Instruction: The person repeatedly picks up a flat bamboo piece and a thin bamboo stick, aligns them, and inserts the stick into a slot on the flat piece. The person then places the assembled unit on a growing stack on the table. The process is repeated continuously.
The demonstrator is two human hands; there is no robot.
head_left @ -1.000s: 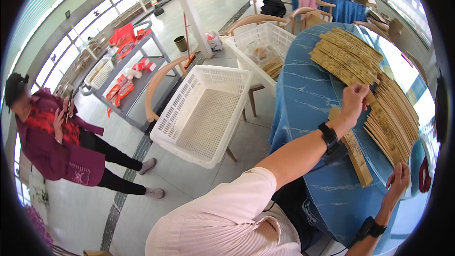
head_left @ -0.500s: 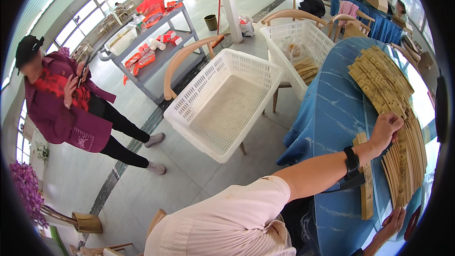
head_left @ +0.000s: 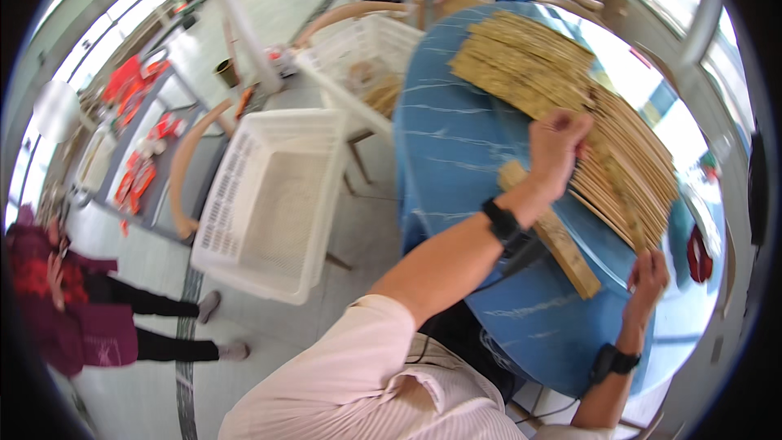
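Observation:
A long, patterned bamboo strip runs between my two hands over the round table. At its far end my left hand is closed in a pinch. The near end sits between the closed fingers of my right hand. Under the strip lie many slim wooden slats, side by side in a fan. Beyond my left hand, a layered pile of similar yellowish strips shows markings too blurred to make out. Beside my left wrist lies a flat wooden bar, partly hidden by the forearm.
A blue marbled cloth covers the table. To its left stand a white plastic basket and another basket holding strips. A grey cart carries red packages. A person in purple stands at far left.
My view has swung to the right, so the table sits nearer the middle. My right hand has come up to the strip's near end and now grips it. My left hand still pinches.

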